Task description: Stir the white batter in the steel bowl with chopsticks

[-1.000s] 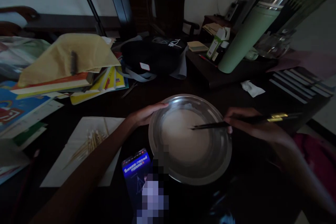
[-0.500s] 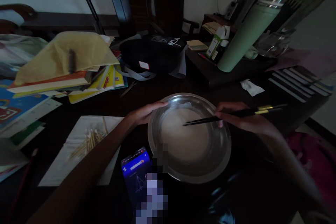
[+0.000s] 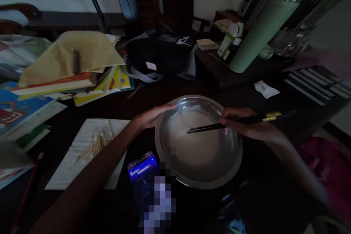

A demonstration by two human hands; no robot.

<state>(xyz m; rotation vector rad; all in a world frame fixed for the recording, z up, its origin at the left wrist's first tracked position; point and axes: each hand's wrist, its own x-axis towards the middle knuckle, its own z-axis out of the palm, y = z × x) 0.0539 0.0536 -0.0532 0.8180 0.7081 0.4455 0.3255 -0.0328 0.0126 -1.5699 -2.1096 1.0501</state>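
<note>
I count: two hands, left hand (image 3: 149,117) and right hand (image 3: 244,126). One metal bowl (image 3: 233,157). One pair of black chopsticks (image 3: 236,122), i.e. two sticks. One phone (image 3: 141,177). One white paper sheet (image 3: 82,175) with pile of thin sticks (image 3: 94,145), number uncountable. One green flask (image 3: 259,33). One black bag (image 3: 159,56). One crumpled tissue (image 3: 263,89).

My left hand (image 3: 149,117) grips the rim of the metal bowl (image 3: 233,161) on the dark surface (image 3: 115,106). My right hand (image 3: 244,124) holds black chopsticks (image 3: 214,127), tips over what looks like pale batter (image 3: 196,146); the light is dim.
</note>
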